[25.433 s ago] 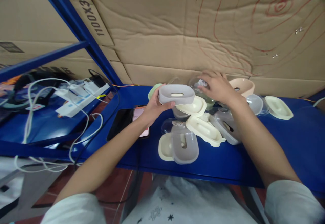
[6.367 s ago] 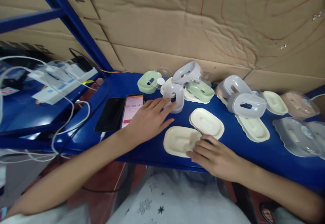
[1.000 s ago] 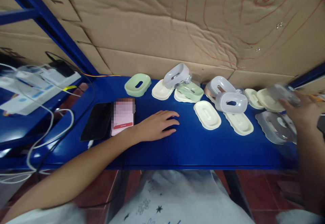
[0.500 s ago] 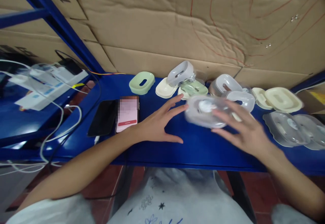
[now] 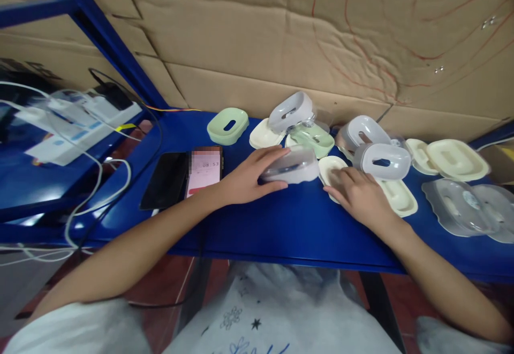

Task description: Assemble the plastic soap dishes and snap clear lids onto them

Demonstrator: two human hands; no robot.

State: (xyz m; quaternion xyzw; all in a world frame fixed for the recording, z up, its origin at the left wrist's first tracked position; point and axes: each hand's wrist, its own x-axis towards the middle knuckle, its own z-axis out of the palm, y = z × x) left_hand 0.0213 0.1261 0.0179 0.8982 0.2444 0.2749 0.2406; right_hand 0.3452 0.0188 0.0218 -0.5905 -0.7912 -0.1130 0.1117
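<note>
My left hand is closed around one end of a translucent soap dish cover, thumb on the near side and fingers on the far side. My right hand has its fingers bent over a cream soap dish tray, with the thumb at the near edge. Another cream tray lies by the right wrist. Beyond the right hand sits a grey slotted soap dish, and a green one leans behind the cover.
A lone green dish stands at the back left. Two phones lie left of my left hand, one dark, one lit. Clear covers and a cream tray are on the right. A power strip with cables is far left.
The clear cover has gone from my right hand leftward into my left hand, which has closed on it. My right hand has come down onto the cream tray.
</note>
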